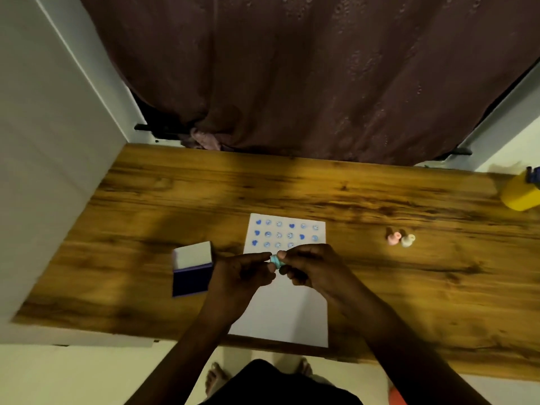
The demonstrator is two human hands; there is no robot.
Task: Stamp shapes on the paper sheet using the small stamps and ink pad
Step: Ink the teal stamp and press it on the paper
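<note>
A white paper sheet (280,311) lies on the wooden table (146,200), with three rows of blue stamped hearts and round faces across its far end. Above the middle of the sheet, my left hand (239,276) and my right hand (309,267) meet around a small light-blue stamp (276,260), pinched between the fingertips of both. The ink pad (191,270) sits open to the left of the sheet, its white lid raised and the dark blue pad facing up. A pink stamp (393,238) and a cream stamp (407,240) stand to the right of the sheet.
A yellow container (520,194) with a blue item in it stands at the table's far right corner. A dark maroon curtain (292,77) hangs behind the table. A white wall (43,141) borders the left side. My feet show below the near table edge.
</note>
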